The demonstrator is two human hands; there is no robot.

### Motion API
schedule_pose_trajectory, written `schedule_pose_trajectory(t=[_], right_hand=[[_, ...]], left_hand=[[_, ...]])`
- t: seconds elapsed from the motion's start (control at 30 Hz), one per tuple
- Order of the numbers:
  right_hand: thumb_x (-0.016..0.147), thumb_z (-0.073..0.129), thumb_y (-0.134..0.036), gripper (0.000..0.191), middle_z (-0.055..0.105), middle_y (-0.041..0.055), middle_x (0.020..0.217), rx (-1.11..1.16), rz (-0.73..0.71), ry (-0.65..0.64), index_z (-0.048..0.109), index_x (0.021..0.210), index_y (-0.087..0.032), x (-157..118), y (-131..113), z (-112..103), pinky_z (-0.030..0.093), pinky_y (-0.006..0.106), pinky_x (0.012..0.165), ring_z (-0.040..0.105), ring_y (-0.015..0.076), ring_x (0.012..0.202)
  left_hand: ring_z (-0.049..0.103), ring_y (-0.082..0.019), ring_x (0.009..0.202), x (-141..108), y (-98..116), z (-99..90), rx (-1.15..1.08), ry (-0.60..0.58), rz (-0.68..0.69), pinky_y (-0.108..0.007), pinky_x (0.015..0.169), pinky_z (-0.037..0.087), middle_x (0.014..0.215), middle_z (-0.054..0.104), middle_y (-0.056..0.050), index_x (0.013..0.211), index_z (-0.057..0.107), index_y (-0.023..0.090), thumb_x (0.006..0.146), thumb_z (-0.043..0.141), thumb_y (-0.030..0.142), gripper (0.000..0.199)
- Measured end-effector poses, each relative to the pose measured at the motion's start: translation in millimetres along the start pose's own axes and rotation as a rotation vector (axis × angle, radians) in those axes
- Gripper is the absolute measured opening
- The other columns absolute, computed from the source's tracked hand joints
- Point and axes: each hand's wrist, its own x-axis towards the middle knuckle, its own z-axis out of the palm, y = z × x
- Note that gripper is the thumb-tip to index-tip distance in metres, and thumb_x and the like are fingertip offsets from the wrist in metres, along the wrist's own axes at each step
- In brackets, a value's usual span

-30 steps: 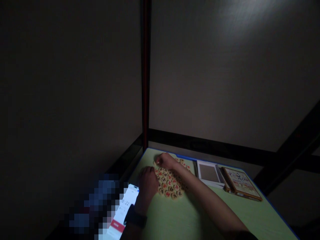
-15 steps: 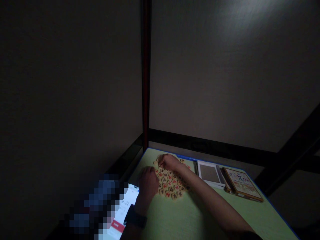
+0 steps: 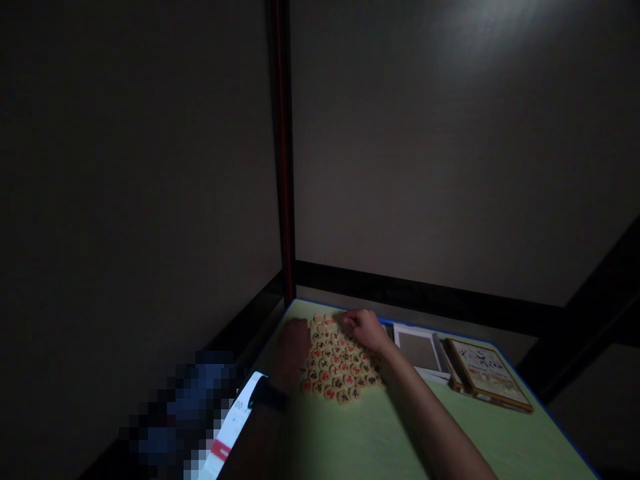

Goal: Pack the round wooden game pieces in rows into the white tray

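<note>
Round wooden Chinese chess pieces (image 3: pixel 335 369), marked in red and black, lie close together in a patch on the green table (image 3: pixel 345 437). A few at the far end show pale faces with no clear marking. My right hand (image 3: pixel 366 328) is over the far right side of the patch, fingers curled in a pinch. Whatever lies between those fingertips is too small and dark to make out. At the far left edge of the patch is my left hand (image 3: pixel 295 343), dark and blurred, its fingers bent and partly hidden. A dark band circles the left wrist.
An open white box (image 3: pixel 419 352) sits right of the pieces. Farther right lies a framed, printed box or lid (image 3: pixel 489 373). A lit phone (image 3: pixel 233 423) is beside my left forearm at the table's left edge. Walls stand behind and to the left.
My right hand has moved right, uncovering pale pieces at the far end. My left hand has shifted slightly up and left along the patch. The view has turned a little.
</note>
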Motion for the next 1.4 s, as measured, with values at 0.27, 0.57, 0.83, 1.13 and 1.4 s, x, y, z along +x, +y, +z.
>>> schedule_pose_trajectory(t=[0.27,0.57,0.83,1.13,1.4], right_hand=[[0.080,0.046,-0.014,0.025,0.062,0.0003,0.064,0.161,0.027,0.076,0.069,0.070,-0.016,-9.7,12.5,-21.2,0.033,0.023,0.063,0.052,0.0145,0.064],[0.079,0.047,-0.015,0.024,0.046,-0.0039,0.057,0.175,0.010,0.039,0.065,0.063,-0.016,-9.2,18.0,-19.6,0.028,0.023,0.059,0.040,0.0120,0.059],[0.082,0.047,-0.018,0.027,0.050,-0.0025,0.056,0.182,0.012,0.026,0.069,0.067,-0.015,-9.2,20.1,-11.0,0.031,0.024,0.059,0.042,0.0123,0.058],[0.082,0.051,-0.019,0.025,0.061,-0.0002,0.060,0.208,0.019,-0.003,0.073,0.071,-0.014,-10.0,22.5,-5.5,0.035,0.023,0.062,0.050,0.0138,0.062],[0.078,0.050,-0.015,0.023,0.056,-0.0013,0.059,0.185,0.022,-0.010,0.070,0.069,-0.014,-10.1,22.8,-5.7,0.031,0.024,0.061,0.047,0.0131,0.062]], left_hand=[[0.068,-0.024,0.103,39.5,3.3,-7.4,0.041,-0.122,-0.009,-0.028,0.084,0.049,0.107,0.072,-0.018,0.104,0.069,0.009,0.083,0.056,0.012,0.025],[0.068,-0.020,0.095,44.0,-9.2,-9.0,-0.058,-0.134,0.086,-0.026,0.082,0.049,0.103,0.073,-0.012,0.101,0.071,0.012,0.077,0.054,0.004,0.030],[0.069,-0.019,0.097,42.4,-17.7,-10.5,-0.202,-0.128,0.124,-0.027,0.087,0.051,0.105,0.076,-0.009,0.099,0.075,0.014,0.081,0.057,0.010,0.026],[0.068,-0.020,0.080,43.6,-27.7,-4.3,-0.239,-0.181,0.084,-0.028,0.076,0.049,0.079,0.075,-0.006,0.080,0.077,0.012,0.075,0.064,0.014,0.014],[0.067,-0.022,0.088,51.3,-29.5,0.2,-0.207,-0.161,0.132,-0.030,0.082,0.049,0.088,0.074,-0.011,0.086,0.076,0.010,0.082,0.053,0.011,0.024]])
